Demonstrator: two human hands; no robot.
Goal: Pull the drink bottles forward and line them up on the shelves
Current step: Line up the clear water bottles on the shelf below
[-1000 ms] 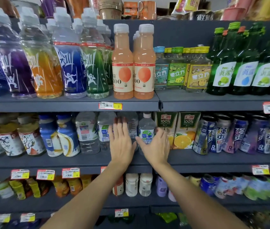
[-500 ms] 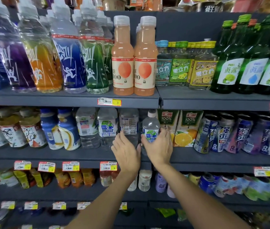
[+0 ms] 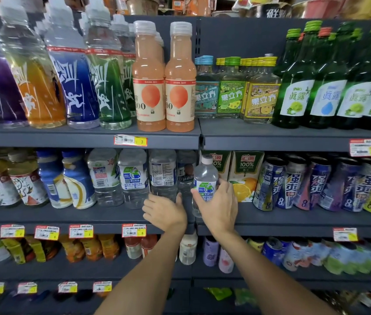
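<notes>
1. The small bottle (image 3: 205,178) is at the front of the middle shelf (image 3: 293,220), at the seam between its two bays, with the label facing out. I cannot tell whether its base rests on the shelf or hangs just above it.
2. The right hand (image 3: 219,205) holds it low. The thumb crosses the label from 9 o'clock and the fingers wrap the 3 o'clock side, so the hand is closed firmly on the bottle.
3. At 8 o'clock of the small bottle, the left hand (image 3: 165,213) curls round the foot of a tall bottle (image 3: 162,171), with the thumb raised on that bottle's 3 o'clock side.
4. To do this step well, set the small bottle down upright with its whole base on the shelf, clear of the lip, and keep the label forward.
5. Match its front to the water row (image 3: 132,176) at 9 o'clock so the faces make one line.
6. The cartons (image 3: 246,176) stand just beside the small bottle at 3 o'clock, close to the right fingers. Let go by drawing the fingers out toward 6 o'clock, so the cartons are not pushed.
7. Draw the tall bottle forward slowly. Pulled from its foot, it may well rock against its neighbours, so a steady slide suits it better than a tug.
</notes>
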